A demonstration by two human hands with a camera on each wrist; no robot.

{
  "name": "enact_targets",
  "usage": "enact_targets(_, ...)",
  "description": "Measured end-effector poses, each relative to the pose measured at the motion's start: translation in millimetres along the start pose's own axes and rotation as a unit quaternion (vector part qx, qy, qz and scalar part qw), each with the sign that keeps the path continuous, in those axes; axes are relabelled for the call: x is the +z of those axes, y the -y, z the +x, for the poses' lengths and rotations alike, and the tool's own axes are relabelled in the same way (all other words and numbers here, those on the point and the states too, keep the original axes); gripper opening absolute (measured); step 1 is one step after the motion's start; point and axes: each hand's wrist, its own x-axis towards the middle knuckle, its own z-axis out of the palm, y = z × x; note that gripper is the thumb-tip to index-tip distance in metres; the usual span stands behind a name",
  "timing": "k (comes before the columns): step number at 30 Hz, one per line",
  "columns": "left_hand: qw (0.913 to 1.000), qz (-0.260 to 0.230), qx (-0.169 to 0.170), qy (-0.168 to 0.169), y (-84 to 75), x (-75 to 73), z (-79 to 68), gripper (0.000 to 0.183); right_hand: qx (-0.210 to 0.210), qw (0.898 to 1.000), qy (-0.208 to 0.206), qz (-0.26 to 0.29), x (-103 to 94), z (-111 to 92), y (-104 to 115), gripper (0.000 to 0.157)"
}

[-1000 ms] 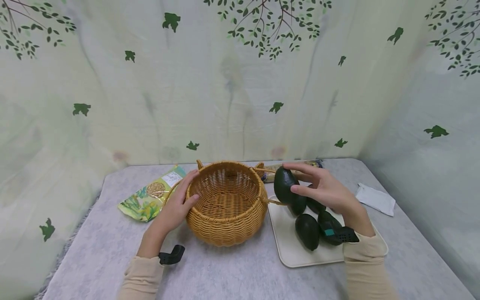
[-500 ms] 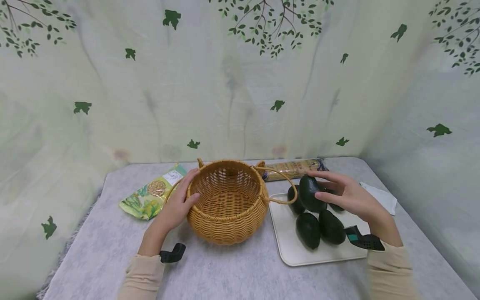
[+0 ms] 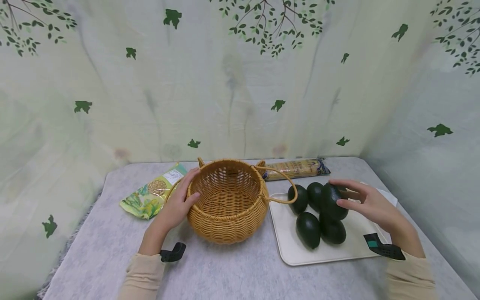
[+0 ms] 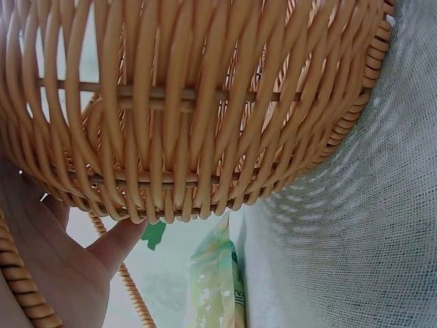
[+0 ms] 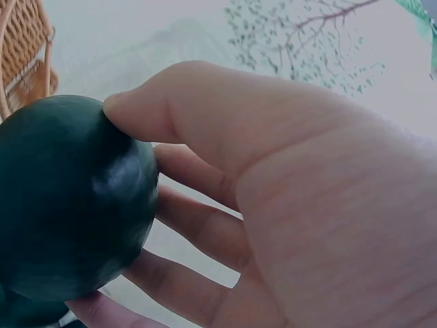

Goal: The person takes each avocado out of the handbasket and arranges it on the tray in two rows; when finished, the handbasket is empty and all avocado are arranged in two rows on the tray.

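In the head view my left hand point(image 3: 178, 204) holds the left rim of a round wicker basket point(image 3: 226, 231), thumb lapped over the edge. The basket stands on the table with no contents in view. The left wrist view shows my fingers against the basket's woven side point(image 4: 184, 137). My right hand point(image 3: 369, 206) grips a dark green avocado point(image 3: 333, 202) between thumb and fingers, over the right part of a cream tray point(image 3: 288, 256). Several more avocados point(image 3: 308, 230) lie on that tray, one partly hidden beneath the held one. The held avocado point(image 5: 75, 198) fills the left of the right wrist view.
A green and yellow bag point(image 3: 151, 193) lies left of the basket. Behind the tray is a long clear packet point(image 3: 296, 168). Part of a white packet point(image 3: 388, 196) shows beyond my right hand. The basket's right handle point(image 3: 294, 187) hangs over the tray's edge.
My right hand has carried the avocado rightward, away from the basket's handle and across the tray, a little nearer to me. My left hand and the basket have stayed in place.
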Motion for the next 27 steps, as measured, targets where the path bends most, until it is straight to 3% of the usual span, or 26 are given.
enact_targets(13, 1.0000, -0.003, -0.006, 0.001, -2.3, -0.7, -0.8, 0.066, 0.071, 0.997, -0.007, -0.021, -17.8, -23.0, -39.8, 0.058)
enact_targets(27, 1.0000, -0.002, 0.001, 0.002, -2.1, -1.0, -0.1, 0.067, 0.114, 0.993, 0.037, -0.009, -15.3, -37.9, -63.8, 0.063)
